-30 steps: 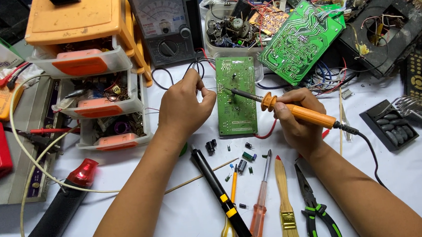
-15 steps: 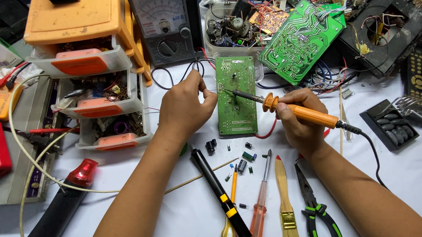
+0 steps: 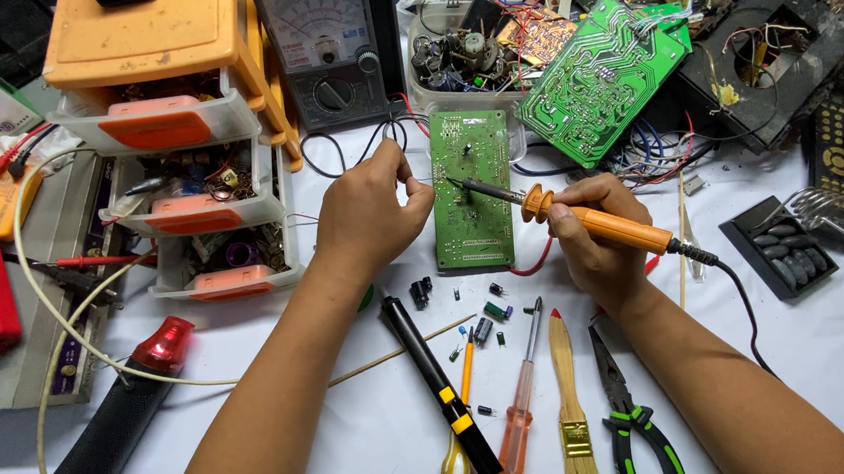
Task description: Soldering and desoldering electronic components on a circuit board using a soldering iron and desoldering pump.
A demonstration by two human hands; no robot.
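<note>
Circuit board (image 3: 471, 191) mid-soldering: right hand (image 3: 595, 243) grips soldering iron (image 3: 596, 221), tip on board; left hand (image 3: 370, 216) pinches thin wire; next likely needs steady tip contact

The left hand (image 3: 370, 211) curls so that its fingers (image 3: 407, 173) hide whatever they pinch beside the small green circuit board (image 3: 472, 198); the board's left edge sits partly behind them. The right hand (image 3: 598, 243) covers the middle of the orange soldering iron (image 3: 601, 221). The bottom edge cuts off the brush (image 3: 573, 406), the pliers (image 3: 631, 411) and both forearms. The loose components (image 3: 493, 312) on the surface (image 3: 358, 443) are too small to tell apart.
</note>
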